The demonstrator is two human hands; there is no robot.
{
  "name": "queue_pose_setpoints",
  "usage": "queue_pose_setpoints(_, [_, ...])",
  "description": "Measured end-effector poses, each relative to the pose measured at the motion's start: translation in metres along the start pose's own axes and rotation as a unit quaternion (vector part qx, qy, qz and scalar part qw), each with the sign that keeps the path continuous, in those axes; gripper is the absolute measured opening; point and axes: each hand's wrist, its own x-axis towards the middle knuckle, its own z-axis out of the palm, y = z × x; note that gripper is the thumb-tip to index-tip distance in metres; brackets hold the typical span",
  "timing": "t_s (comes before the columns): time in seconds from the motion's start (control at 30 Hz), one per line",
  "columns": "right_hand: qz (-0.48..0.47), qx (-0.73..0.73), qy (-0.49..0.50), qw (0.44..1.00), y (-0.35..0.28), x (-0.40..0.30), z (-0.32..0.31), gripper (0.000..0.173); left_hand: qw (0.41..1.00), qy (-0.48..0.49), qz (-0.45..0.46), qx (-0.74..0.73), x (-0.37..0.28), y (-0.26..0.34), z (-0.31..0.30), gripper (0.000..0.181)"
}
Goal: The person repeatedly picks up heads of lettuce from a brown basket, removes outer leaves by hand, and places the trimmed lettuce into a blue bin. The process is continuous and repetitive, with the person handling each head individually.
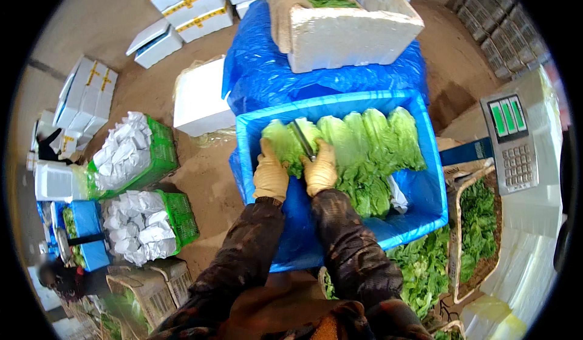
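Inside a blue-lined bin (334,98), leafy green lettuce heads (372,135) lie side by side, with more below them. My left hand (271,176), in a tan glove, holds a lettuce head (277,135) at the bin's left end. A knife (304,139) with a long metal blade points away from me between that head and its neighbour, its near end at my right hand (320,167). The gloved right hand is closed around this near end, beside the second head. Some white paper (398,196) shows at the bin's right side.
A foam box (355,34) with greens stands beyond the bin on blue plastic. Right are a scale's display unit (513,144) and a crate of leaves (455,239). Left are green crates (182,221) of white packets and a white foam box (200,98). People are at the far left.
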Motion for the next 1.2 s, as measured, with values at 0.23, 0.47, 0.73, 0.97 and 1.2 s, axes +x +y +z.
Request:
queue_pose_setpoints(0.23, [-0.014,0.065,-0.114,0.991,0.001,0.007,-0.033,0.058,0.795,-0.059,0.099,-0.596,0.050,0.000,0.087,0.064])
queue_pose_setpoints(0.47, [-0.018,0.052,-0.166,0.985,0.063,-0.173,-0.262,0.058,0.943,-0.166,0.214,0.192,0.097,-0.082,0.015,0.054])
queue_pose_setpoints(0.73, [0.337,0.007,0.386,0.859,0.168,-0.539,-0.493,0.052,0.817,-0.129,0.469,0.310,-0.107,0.206,-0.096,0.052])
queue_pose_setpoints(0.97, [0.363,0.364,0.677,0.527,0.194,-0.655,-0.536,0.054,0.314,-0.615,0.698,-0.191,-0.686,0.445,0.061,0.069])
queue_pose_setpoints(1.2, [0.071,0.549,0.693,0.462,0.235,-0.630,-0.504,0.051,0.339,-0.452,0.822,0.072,-1.022,0.529,0.121,0.065])
